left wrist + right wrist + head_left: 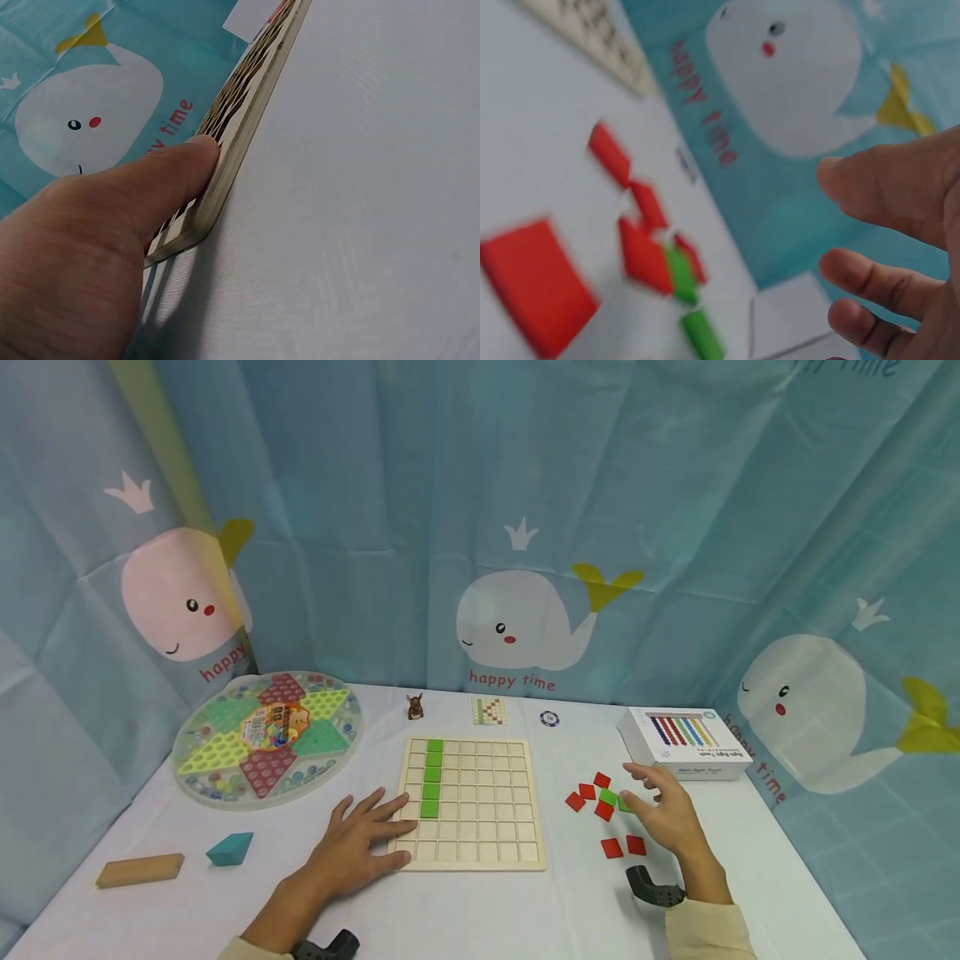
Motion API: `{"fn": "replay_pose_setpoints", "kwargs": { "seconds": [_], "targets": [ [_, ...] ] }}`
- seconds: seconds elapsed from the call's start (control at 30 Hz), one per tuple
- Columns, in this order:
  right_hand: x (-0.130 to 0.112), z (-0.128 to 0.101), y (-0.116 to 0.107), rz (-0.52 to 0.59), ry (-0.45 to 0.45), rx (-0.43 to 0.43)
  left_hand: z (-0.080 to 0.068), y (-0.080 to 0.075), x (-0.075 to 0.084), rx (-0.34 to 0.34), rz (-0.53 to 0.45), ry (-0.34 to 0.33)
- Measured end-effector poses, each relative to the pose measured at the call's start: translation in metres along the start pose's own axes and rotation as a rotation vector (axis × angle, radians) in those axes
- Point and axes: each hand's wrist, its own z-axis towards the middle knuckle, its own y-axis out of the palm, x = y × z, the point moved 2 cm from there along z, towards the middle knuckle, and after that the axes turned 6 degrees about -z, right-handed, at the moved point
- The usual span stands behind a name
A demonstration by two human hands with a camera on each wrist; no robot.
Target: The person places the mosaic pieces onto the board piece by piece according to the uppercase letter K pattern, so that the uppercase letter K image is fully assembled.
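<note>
In the head view, the left hand point(351, 850) is covering part of the left side of the gridded board point(480, 810), so the cells beneath its fingers are staying out of sight. The right hand point(663, 810) is partly hiding the farther-right of two loose green tiles point(624, 807). In the right wrist view, the tiles are blurring, and the frame's lower edge is cutting off the white box point(697, 768). The left wrist view is showing mainly the thumb (the other fingers are hardly making an appearance there).

The left hand is spreading its fingers apart over the board's left edge, its thumb pressing near the corner; it is touching the board without clamping it. The right hand is holding its thumb and fingers well apart, with nothing visible between them.

The partly covered green tile is lying just beside the right thumb in the head view, while the other green tile and six red tiles point(603, 811) are scattering to the left and nearer the person. Inside the board, a column of green tiles point(432, 774) is sitting just beyond the left fingertips.
</note>
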Motion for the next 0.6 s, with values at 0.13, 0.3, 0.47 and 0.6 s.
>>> {"fn": "replay_pose_setpoints", "kwargs": {
  "seconds": [0.13,0.3,0.47,0.6],
  "targets": [
    [0.017,-0.001,0.007,-0.025,0.087,-0.075,0.000,0.000,0.000,0.007,-0.001,0.005],
    [0.031,-0.001,0.014,-0.027,0.142,-0.098,0.000,-0.001,0.001,-0.001,-0.005,-0.001],
    [0.041,-0.002,0.022,-0.076,0.176,-0.149,0.000,-0.001,0.002,-0.017,-0.001,-0.011],
    [0.044,-0.003,0.026,-0.115,0.168,-0.174,0.000,-0.001,0.001,-0.018,0.002,-0.016]
  ]
}}
